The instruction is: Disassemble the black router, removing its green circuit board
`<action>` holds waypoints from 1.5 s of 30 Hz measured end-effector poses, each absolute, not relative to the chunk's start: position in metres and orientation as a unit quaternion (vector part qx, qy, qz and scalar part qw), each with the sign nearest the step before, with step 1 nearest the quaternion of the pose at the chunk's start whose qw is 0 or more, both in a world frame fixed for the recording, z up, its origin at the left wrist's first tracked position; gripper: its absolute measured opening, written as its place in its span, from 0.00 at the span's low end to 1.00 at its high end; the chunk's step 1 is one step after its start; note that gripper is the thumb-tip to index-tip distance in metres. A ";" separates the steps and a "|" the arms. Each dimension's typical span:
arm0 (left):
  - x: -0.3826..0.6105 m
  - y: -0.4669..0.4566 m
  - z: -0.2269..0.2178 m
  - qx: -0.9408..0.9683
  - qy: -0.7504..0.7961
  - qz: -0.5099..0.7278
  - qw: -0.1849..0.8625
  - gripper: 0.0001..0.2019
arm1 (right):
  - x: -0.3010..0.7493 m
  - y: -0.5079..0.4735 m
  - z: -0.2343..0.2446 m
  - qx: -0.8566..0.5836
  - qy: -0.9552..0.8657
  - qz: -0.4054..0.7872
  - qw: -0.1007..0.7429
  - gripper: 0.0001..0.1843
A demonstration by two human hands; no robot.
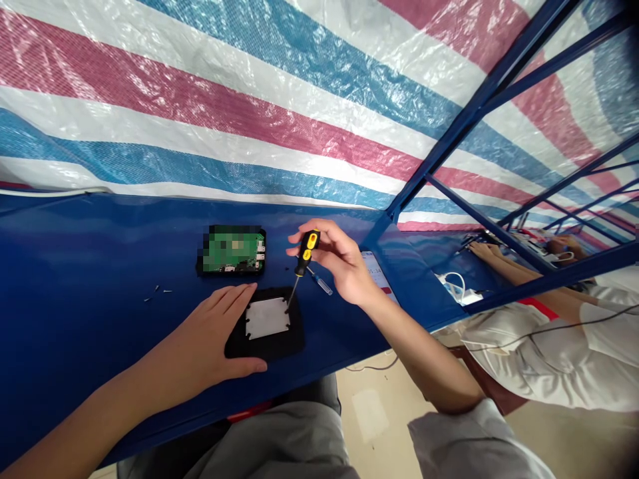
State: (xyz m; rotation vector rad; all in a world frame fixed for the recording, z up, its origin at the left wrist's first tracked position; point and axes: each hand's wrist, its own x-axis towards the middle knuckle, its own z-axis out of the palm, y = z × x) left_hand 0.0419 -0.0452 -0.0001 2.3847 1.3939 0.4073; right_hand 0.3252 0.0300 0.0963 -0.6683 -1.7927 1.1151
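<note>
A black plastic cover (297,332) with a white rectangular panel (268,318) lies flat on the blue table. My left hand (222,332) rests along its left side, thumb and fingers apart, steadying it against the tabletop. In my right hand (339,256) is a black and yellow screwdriver (308,249), held near its handle with its shaft slanting down. Its tip meets the right edge of the white panel, by a small dark post. Behind the cover sits a black case holding a green circuit board (232,249), partly blurred by pixelation.
A small blue screwdriver (321,282) lies beneath my right hand. Several loose screws (157,289) are scattered at left. A phone (375,273) lies right of my hand. Blue metal bars (449,146) rise at the right; beyond them are a person's arms (509,266) and a white power strip (456,289).
</note>
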 end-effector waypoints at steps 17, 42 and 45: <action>0.043 -0.044 0.001 0.841 0.493 0.139 0.173 0.56 | 0.322 0.040 0.103 -0.296 -0.762 0.337 0.467 0.13; 0.043 -0.045 0.005 0.834 0.509 0.115 0.181 0.57 | 0.320 0.012 0.116 -0.222 -0.811 0.260 0.474 0.09; 0.043 -0.046 0.005 0.834 0.508 0.120 0.178 0.57 | 0.318 0.005 0.116 -0.224 -0.804 0.298 0.463 0.15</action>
